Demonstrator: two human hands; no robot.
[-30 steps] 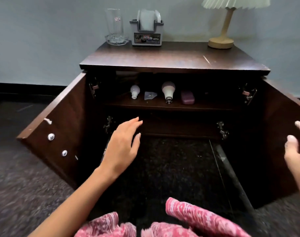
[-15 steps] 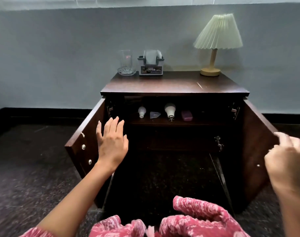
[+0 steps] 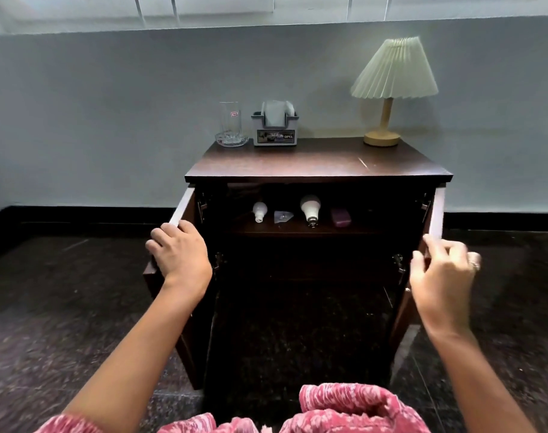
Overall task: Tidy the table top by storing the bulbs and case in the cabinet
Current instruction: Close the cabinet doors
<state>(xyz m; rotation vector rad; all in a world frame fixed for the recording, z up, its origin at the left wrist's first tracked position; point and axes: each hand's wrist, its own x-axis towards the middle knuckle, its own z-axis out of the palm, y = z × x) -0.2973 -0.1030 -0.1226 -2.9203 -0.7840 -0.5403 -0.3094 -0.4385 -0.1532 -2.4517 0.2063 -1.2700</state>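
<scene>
Glass; tissue holder; pleated lamp; dark floor.

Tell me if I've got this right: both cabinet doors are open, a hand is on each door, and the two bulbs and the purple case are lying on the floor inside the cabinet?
Not quite. In the head view the two bulbs and the purple case lie on the cabinet's upper shelf, not on the floor. The rest holds: both doors are open, with the left hand on the left door and the right hand at the right door.

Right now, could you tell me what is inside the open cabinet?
On the cabinet shelf: small bulb, clear packet, larger bulb, purple case. The lower compartment is too dark to see.
</scene>
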